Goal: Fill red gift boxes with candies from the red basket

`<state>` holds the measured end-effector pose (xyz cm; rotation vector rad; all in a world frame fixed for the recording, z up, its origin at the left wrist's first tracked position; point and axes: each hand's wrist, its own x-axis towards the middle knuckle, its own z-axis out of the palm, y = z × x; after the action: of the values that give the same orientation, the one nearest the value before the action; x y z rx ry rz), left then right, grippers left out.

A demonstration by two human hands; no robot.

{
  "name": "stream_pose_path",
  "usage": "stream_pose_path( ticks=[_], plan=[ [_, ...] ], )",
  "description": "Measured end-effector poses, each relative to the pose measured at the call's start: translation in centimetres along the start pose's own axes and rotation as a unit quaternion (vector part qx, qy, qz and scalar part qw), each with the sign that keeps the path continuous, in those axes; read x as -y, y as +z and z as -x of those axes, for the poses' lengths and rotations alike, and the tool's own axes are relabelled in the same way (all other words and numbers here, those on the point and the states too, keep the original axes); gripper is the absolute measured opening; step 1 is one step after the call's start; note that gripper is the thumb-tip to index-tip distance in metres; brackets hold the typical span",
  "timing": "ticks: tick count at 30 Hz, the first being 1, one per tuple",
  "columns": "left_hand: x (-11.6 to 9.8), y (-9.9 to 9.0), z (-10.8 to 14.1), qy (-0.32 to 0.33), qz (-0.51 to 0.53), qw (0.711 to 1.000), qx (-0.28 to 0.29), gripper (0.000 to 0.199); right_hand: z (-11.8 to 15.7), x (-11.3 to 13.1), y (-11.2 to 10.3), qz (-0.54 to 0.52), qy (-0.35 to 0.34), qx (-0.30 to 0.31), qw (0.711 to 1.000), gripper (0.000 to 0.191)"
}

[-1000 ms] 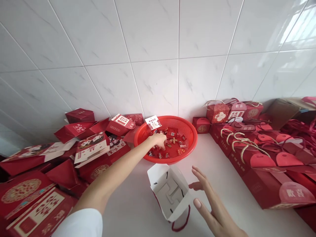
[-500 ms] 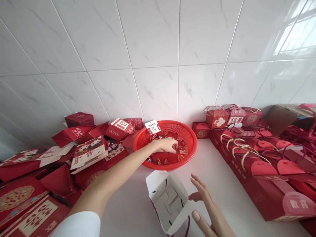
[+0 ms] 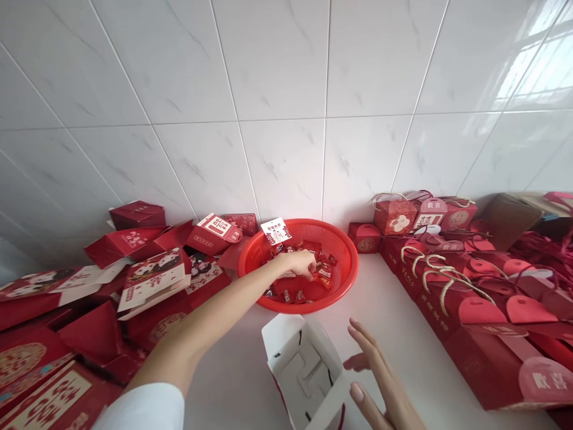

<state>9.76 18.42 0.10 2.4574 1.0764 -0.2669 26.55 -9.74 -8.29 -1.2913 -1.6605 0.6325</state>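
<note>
Two hands (image 3: 301, 261), one basket (image 3: 344, 254), over twelve boxes (image 3: 301, 385)

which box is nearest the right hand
The open-topped gift box in front of the red plastic basket, its white interior showing; the others lie farther off.

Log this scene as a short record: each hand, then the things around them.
Left hand: in the basket, at the sweets; grip unclear
Right hand: open, beside the open box; contact unclear
Basket: red, holding wrapped sweets, white card at its back edge
Open box: white inside, nearer than the basket
Left boxes: red, heaped
Right boxes: red, in rows
</note>
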Motion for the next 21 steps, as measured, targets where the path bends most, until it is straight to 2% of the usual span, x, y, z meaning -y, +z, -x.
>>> stream_pose_path(
  ticks=[5,9,13,15,16,18,21],
  plan=[
    [1.0,-1.1,1.5,0.033,0.086,0.995,-0.039,0.01,-0.7,-0.3,-1.0,-0.02,0.009,0.032,0.999,0.054],
    [0.5,-1.6,3.1,0.077,0.17,0.981,-0.049,0.015,-2.8,0.8,-2.3,-0.076,0.041,-0.027,0.996,0.044],
    [-0.7,-2.1,4.7,0.11,0.225,0.966,-0.069,0.019,-8.3,3.1,-3.7,-0.13,0.007,-0.047,0.99,0.038],
    [-1.6,-2.3,5.4,0.123,0.263,0.953,-0.088,0.022,-12.0,4.0,-3.8,-0.169,0.02,-0.075,0.983,0.037],
    [-2.2,-2.4,5.7,0.129,0.28,0.945,-0.106,0.025,-13.8,4.3,-3.6,-0.209,0.032,-0.094,0.973,0.038],
    [-3.3,-2.6,6.2,0.142,0.293,0.932,-0.159,0.03,-17.0,4.8,-2.6,-0.307,0.081,-0.084,0.945,0.041],
    [-4.4,-2.9,6.7,0.143,0.24,0.928,-0.248,0.029,-20.0,5.1,-0.6,-0.443,0.151,-0.034,0.883,0.019]
  ],
)
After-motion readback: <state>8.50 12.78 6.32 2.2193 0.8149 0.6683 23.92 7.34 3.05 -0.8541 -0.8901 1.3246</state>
